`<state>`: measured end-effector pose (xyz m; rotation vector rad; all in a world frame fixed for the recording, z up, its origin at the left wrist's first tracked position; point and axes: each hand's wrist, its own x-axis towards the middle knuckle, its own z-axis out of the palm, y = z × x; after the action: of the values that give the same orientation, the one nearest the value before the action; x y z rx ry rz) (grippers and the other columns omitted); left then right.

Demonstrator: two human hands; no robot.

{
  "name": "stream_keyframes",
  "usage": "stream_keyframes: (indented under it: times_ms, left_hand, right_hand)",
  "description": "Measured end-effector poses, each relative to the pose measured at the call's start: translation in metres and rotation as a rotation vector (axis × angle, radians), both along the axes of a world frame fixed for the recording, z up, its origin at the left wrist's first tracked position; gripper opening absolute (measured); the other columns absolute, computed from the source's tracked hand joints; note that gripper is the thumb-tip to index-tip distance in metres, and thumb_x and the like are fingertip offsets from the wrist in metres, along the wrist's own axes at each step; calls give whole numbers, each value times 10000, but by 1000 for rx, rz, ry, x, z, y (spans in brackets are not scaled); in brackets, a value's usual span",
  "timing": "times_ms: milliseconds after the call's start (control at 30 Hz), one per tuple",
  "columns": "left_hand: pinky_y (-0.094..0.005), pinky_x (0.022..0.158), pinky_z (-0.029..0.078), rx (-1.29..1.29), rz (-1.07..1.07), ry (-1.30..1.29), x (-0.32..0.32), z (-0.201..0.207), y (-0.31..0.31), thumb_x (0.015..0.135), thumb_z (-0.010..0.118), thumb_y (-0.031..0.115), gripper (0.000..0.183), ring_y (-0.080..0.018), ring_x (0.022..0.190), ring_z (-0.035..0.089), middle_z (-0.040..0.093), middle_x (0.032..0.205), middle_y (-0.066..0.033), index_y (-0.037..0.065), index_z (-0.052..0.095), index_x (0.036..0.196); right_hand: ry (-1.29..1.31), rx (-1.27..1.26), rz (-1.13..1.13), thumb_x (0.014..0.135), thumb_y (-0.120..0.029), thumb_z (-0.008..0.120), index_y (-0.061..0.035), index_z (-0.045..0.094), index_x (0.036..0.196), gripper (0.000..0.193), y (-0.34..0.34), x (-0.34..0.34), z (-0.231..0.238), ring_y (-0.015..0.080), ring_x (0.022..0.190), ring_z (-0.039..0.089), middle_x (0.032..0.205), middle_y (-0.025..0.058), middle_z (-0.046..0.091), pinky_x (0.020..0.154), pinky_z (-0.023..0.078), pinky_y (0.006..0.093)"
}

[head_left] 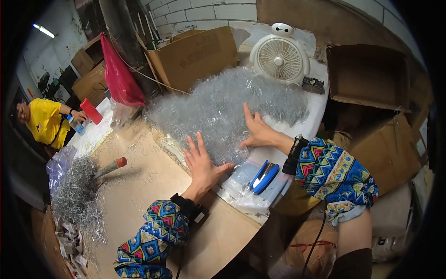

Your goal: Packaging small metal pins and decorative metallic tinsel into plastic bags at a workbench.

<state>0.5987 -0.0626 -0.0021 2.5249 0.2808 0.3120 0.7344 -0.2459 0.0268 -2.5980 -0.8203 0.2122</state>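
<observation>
A wide heap of see-through, glittering small pieces point(218, 102) covers the far part of the work surface; single pieces are too fine to make out. At its near edge my left hand point(202, 167) has its fingers stretched and spread, with nothing in its grasp. My right hand point(260, 131) lies over the heap's right side, thumb and fingers apart, also holding nothing. Whether the fingertips press on the pieces I cannot tell. A blue stapler point(264, 177) rests just below my right hand on see-through plastic.
A grey tangle of thin metal bits point(76, 190) sits at the left, beside a red-tipped rod point(110, 168). Bits litter the wooden board point(153, 209). Behind stand a white fan point(278, 58) and cardboard boxes point(200, 53). A person in yellow point(44, 122) is at the far left.
</observation>
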Motion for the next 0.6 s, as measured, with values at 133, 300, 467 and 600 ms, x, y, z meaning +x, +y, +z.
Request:
stream_keyframes:
  times_ms: [133,300,467,600]
  left_hand:
    - [-619,1089,89,28,1,-136,21,-17,15,544,879,419,1317,-591,1334,2,-66,1507,-290,104,19,1490]
    - [-542,1127,43,97,42,-78,29,-3,9,550,868,461,1332,-514,1379,-11,-14,1497,-317,62,6,1483]
    - [-645,1075,93,66,48,-89,25,0,7,566,865,446,1278,-589,1333,-48,-48,1502,-296,121,45,1492]
    - [-609,1096,91,97,76,-56,30,8,2,561,862,453,1275,-585,1338,-14,-5,1506,-291,116,56,1490]
  right_hand:
    - [-13,45,-4,640,-256,835,-35,-132,1454,1284,12,3,5,587,1154,411,1240,426,318,971,421,462]
    - [18,142,73,640,-148,823,-112,-71,1483,1229,-10,13,4,511,1121,489,1285,362,322,963,441,424]
    - [-204,144,327,666,-25,758,-146,6,1492,1123,-22,20,10,449,1052,554,1314,260,371,916,471,441]
    - [-322,36,384,669,-14,755,-139,63,1490,1081,-18,27,19,418,1003,575,1310,216,401,843,489,445]
